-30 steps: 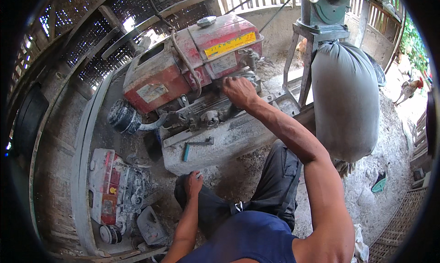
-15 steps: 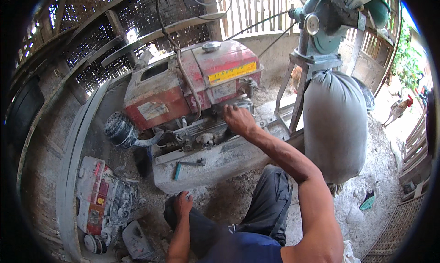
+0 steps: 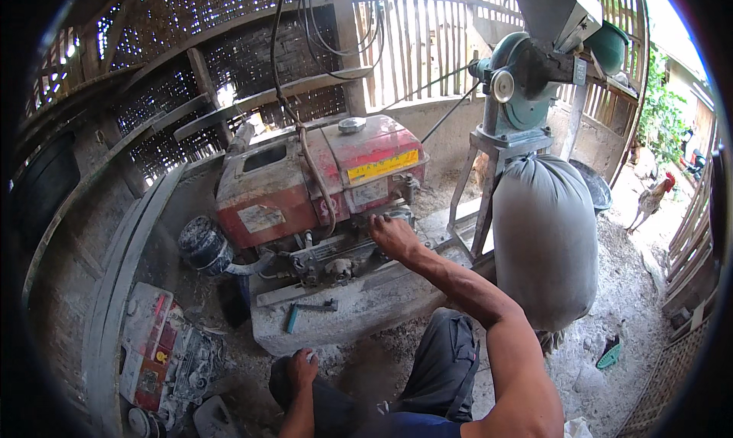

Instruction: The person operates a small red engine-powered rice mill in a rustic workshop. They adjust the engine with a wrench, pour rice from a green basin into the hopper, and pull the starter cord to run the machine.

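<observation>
A dusty red single-cylinder engine [image 3: 294, 186] with a yellow label stands ahead of me on a concrete base [image 3: 355, 316]. My right hand [image 3: 393, 236] reaches over to the engine's near side below the red tank, fingers curled against its metal parts. What they grip there is hidden. Near my left knee, my left hand [image 3: 303, 368] is closed, with a small whitish bit showing at its fingers, too small to name. An L-shaped crank handle [image 3: 308, 309] with a teal grip lies on the base's near edge.
Right of the engine, a green mill [image 3: 527, 94] stands on a metal frame, belts running to it; a full grey sack [image 3: 546, 243] hangs beneath. A second, dismantled engine [image 3: 164, 354] sits at lower left. A rooster [image 3: 651, 200] stands far right, and a green sandal [image 3: 609, 355] lies nearby.
My view has tilted upward, so the engine and base sit lower in the picture. Both hands keep nearly the same places, the right at the engine and the left by my knee.
</observation>
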Demonstrator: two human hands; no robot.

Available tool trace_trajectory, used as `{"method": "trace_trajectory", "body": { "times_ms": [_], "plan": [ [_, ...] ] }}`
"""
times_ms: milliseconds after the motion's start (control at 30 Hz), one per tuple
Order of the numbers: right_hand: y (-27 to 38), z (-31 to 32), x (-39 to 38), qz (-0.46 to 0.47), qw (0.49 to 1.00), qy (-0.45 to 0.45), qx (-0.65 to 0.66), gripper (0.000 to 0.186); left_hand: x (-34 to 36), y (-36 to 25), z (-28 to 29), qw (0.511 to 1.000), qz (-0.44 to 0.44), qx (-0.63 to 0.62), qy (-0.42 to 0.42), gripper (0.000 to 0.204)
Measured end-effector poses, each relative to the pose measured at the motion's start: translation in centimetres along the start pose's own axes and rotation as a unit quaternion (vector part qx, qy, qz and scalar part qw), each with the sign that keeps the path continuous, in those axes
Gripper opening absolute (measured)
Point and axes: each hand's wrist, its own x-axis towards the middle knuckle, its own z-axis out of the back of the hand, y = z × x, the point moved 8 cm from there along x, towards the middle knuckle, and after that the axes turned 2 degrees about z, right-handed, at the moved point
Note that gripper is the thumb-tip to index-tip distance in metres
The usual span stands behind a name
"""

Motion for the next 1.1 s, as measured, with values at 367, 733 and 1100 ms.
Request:
{"method": "trace_trajectory", "body": {
  "times_ms": [367, 733, 1100],
  "plan": [
    [-0.5, -0.7, 0.0, -0.016, 1.000, 0.011, 0.011, 0.031, 0.7, 2.6, -1.9, 0.999, -0.005, -0.031, -0.024, 0.031],
    [-0.2, 0.4, -0.2, -0.004, 0.999, -0.020, 0.028, 0.027, 1.0, 2.9, -2.6, 0.999, 0.015, -0.029, 0.011, 0.031],
    [-0.3, -0.5, -0.3, -0.002, 1.000, -0.021, 0.003, 0.032, 0.2, 0.2, -0.2, 1.000, 0.016, 0.022, 0.014, 0.030]
  ]
}}
